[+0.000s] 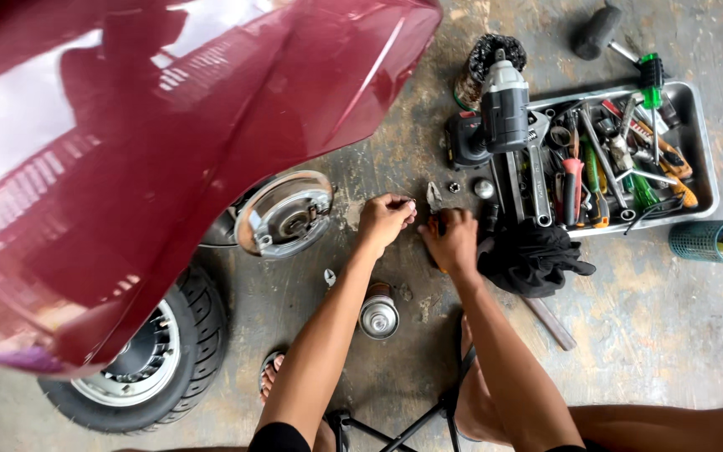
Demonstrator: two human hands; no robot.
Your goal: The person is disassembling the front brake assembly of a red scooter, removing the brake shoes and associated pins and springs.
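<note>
- Two bare hands meet over a concrete floor point(646, 335), just left of a metal tool tray point(705, 142), the landmark for every place given here.
- The left hand point(385, 220) is curled into a loose fist, fingertips pinched together; what it pinches is too small to tell.
- The right hand point(453, 243) is closed around the dark handles of one pair of pliers point(435, 201), whose silver nose pokes out above the knuckles, close to the tray's lower left corner.
- The pliers look like stiff, fairly light steel; the sleeved handles are the sure place to grip, the bare nose likely slick.
- One grey cordless impact wrench point(499, 105) stands at the tray's left end.
- One black cloth point(533, 255) lies crumpled just below the tray.
- Two small metal nuts point(484, 189) sit on the floor left of the tray.
- One spray can point(378, 314) stands below the hands, further left of the tray.
- One tyre point(156, 360) on its rim lies far left of the tray, under a maroon scooter body point(152, 151); one bare brake hub point(284, 213) shows between them.
- One black mallet point(597, 32) lies above the tray.
</note>
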